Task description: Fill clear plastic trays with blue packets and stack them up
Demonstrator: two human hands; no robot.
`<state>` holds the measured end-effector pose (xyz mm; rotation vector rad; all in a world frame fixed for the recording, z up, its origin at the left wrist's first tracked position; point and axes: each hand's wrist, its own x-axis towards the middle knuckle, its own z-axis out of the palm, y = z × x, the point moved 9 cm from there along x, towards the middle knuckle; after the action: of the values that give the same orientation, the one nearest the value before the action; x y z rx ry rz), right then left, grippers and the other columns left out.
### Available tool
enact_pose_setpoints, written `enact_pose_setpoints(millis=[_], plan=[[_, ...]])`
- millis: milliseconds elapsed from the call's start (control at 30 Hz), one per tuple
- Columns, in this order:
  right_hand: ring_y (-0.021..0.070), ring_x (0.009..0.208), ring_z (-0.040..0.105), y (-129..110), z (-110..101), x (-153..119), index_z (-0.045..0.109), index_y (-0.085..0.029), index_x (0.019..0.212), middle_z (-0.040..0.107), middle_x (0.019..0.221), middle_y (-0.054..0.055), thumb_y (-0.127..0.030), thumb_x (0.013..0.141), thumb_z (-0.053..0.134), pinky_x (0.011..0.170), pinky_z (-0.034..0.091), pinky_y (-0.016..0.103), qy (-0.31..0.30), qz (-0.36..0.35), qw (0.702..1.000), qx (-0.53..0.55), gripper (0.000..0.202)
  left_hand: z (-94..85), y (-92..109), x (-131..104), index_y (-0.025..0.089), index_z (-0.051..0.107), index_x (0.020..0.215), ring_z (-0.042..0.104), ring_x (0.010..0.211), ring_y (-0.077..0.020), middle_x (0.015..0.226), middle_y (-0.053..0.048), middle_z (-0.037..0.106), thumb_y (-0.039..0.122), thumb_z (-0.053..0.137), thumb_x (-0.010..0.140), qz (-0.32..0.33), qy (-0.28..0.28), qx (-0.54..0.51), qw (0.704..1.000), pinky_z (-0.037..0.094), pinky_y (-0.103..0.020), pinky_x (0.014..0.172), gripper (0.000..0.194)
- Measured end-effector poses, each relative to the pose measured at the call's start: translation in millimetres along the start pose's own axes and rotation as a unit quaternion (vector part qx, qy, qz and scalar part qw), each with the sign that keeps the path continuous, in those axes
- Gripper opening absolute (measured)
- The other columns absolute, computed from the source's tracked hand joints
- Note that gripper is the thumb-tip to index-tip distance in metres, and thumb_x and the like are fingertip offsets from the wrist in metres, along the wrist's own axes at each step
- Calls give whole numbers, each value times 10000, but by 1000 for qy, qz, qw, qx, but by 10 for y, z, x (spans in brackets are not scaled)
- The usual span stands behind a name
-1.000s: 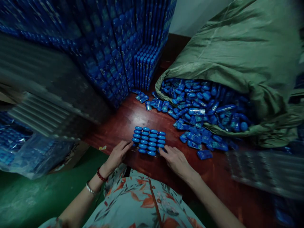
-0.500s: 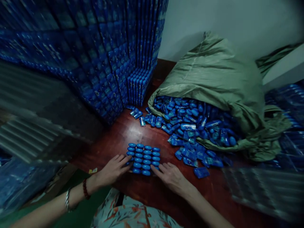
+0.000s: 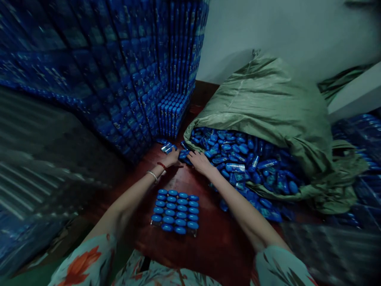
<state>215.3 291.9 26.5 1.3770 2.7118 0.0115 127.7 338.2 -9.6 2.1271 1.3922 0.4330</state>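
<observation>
Moved since 0.5 s ago: L hand (image 3: 172,158) & R hand (image 3: 199,161) off sides of blue block (image 3: 172,212), now fwd at loose pkts (image 3: 183,157) nr sack mouth; block left on tabletop

Largest → smallest:
- wall of stacked blue packs (image 3: 119,79), far L, tall; short stack (image 3: 171,115) at its R end, tops showing
- green sack (image 3: 262,99), R, lying w/ mouth toward wearer, full of blue pkts, some spilled out front
- red-brown tabletop (image 3: 208,206) under block & spill
- grey ribbed trays (image 3: 35,159), L, blurred
- block: 4 cols of rounded blue ends, nr wearer, betw forearms; mid 2 cols run 1 piece further at nr edge
- hands: either side of loose pkts, fingers bent, L at L end, R at R end; can't tell if either grips a pkt or only touches
- on L wrist: silver bangle (image 3: 152,176), red bead bracelet (image 3: 162,165) closer to hand
</observation>
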Motion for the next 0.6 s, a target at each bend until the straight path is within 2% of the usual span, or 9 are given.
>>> enact_pose_setpoints(millis=[100, 233, 333, 467, 533, 600], plan=[[250, 1037, 516, -18, 41, -54, 556, -164, 1109, 550, 1140, 114, -201, 774, 636, 800, 438, 323, -14, -6, 1000, 20, 347, 3, -90, -159, 115, 577, 943, 567, 794, -225, 935, -101, 585, 271, 804, 495, -20, -14, -16, 1000, 476, -321, 716, 526], [237, 968, 571, -135, 124, -313, 519, -170, 1133, 548, 1147, 109, -342, 728, 707, 715, 445, 288, -24, 3, 997, 67, 478, -180, -247, -685, 141, 586, 917, 580, 806, -208, 870, -65, 624, 337, 645, 698, -35, 10, -45, 998, 463, -311, 754, 300], [231, 941, 596, -166, 209, -532, 470, -163, 1175, 580, 1121, 113, -407, 750, 679, 707, 439, 286, -22, 33, 994, 106, 532, -338, -421, -1245, 140, 586, 949, 595, 834, -216, 913, -85, 643, 370, 522, 783, -67, 55, -66, 994, 460, -319, 771, 291], [214, 959, 598, -117, 292, -758, 446, -161, 1209, 622, 1065, 93, -391, 812, 609, 757, 431, 280, -1, 56, 985, 166, 487, -549, -687, -2125, 159, 604, 966, 608, 863, -210, 935, -66, 660, 461, 555, 753, -153, 177, -144, 962, 463, -298, 792, 373], [199, 935, 598, -63, 292, -847, 456, -169, 1226, 634, 1024, 76, -359, 831, 576, 782, 428, 286, 38, 63, 966, 246, 455, -608, -744, -2560, 162, 608, 962, 607, 877, -204, 931, -57, 660, 509, 577, 730, -191, 236, -178, 936, 468, -292, 800, 418], [178, 820, 601, 37, 313, -954, 497, -178, 1197, 639, 905, 42, -352, 826, 551, 739, 438, 286, 83, 97, 930, 345, 414, -609, -733, -2939, 158, 609, 936, 608, 855, -199, 897, -53, 658, 546, 599, 698, -222, 281, -205, 911, 482, -291, 776, 456]])
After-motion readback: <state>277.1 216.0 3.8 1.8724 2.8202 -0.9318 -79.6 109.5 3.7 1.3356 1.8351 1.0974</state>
